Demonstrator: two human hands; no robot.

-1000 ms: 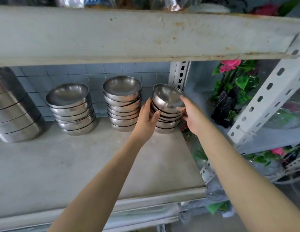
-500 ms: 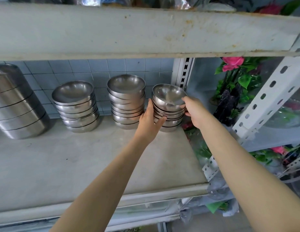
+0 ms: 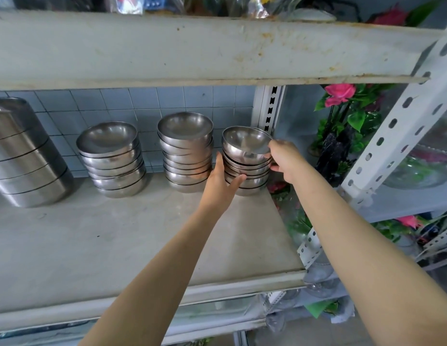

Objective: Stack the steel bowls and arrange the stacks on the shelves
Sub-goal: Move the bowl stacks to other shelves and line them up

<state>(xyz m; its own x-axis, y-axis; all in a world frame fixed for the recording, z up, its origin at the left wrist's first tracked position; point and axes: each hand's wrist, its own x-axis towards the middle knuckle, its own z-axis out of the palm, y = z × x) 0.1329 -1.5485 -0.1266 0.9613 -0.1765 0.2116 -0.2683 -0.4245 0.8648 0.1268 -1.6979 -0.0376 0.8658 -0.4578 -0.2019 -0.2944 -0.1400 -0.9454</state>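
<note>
Bowls in the right stack [image 3: 246, 168] sit at the far right end of the shelf [image 3: 117, 245], near the back wall, with the top bowl [image 3: 244, 143] tipped so its rim leans left and sits crooked on the ones below. The left hand [image 3: 221, 188] is spread, palm flat against the stack's left side, thumb curling round the front low down. The right hand [image 3: 283, 158] cups the opposite side; its fingertips seem to touch the top bowl's rim, though whether they pinch it or only rest there I cannot tell from this angle.

The stack stands very close to the shelf's right edge, just beside the upright post [image 3: 268, 111]. My judgement is that the main risk lies there: a push from the left hand stronger than the right hand's hold could slide the base past the edge, and the bowls would drop among the flowers [image 3: 339, 94] beside and below. The tilted top bowl is the second worry. Steel on steel is slick, so letting go before it nests level could send it skating off, or rocking the pile.

The middle stack [image 3: 186, 156] stands just beside the left hand, so a sideways nudge could knock it too. The left stack [image 3: 112, 158] and the big pots [image 3: 25, 156] are well apart.
</note>
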